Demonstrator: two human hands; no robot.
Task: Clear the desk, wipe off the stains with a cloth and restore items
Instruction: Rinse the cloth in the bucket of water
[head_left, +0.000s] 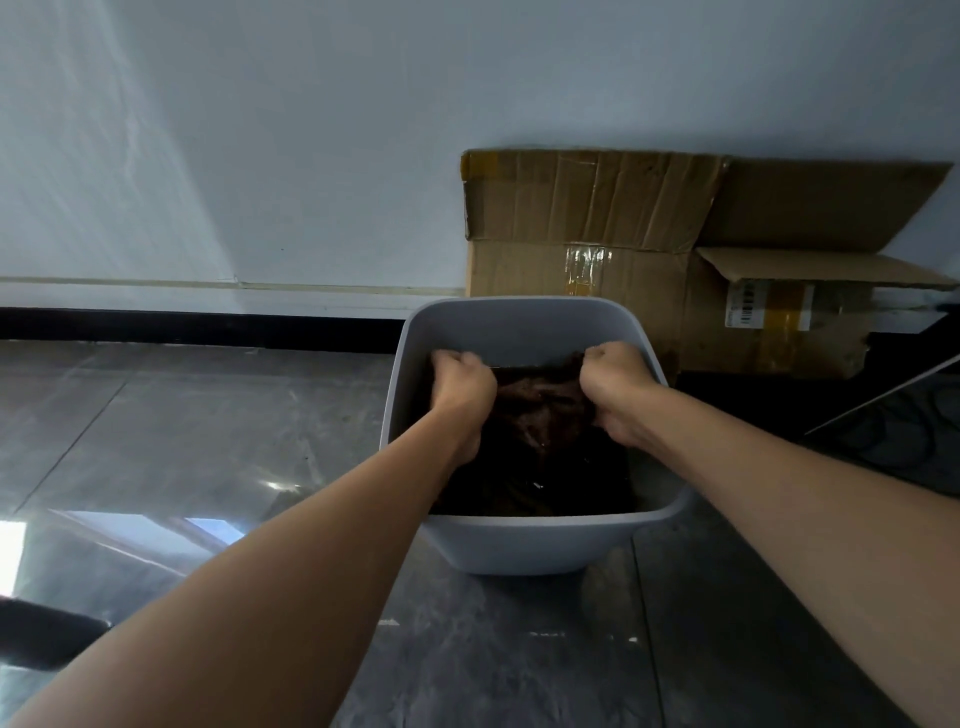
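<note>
Head view: looks down along two bare forearms into a grey plastic tub (519, 545) standing on a dark, glossy tiled floor (208, 415).

Grips a dark brown cloth (540, 410) with both fists, inside the tub and close to its far wall. Clenches the left hand (462, 384) round the cloth's left edge, knuckles up and fingers curled under the fabric. Clenches the right hand (615, 384) round the cloth's right edge in the same way. Holds the fabric bunched and wrinkled between the two fists, with its top edge pulled nearly straight and its middle hanging lower into the tub.

Shows only darkness under the cloth, broken by a few small bright glints; cannot tell whether that is liquid or more fabric.

Behind the tub, just beside its far right corner, finds a crumpled cardboard box (597, 228) leaning against a pale wall (311, 130), flaps open, strips of tape across it and a barcode label (748, 306) on its right part. Along the foot of the wall, to the left of the tub, picks out a black skirting (182, 327). On the floor tiles at lower left, catches bright window reflections.
</note>
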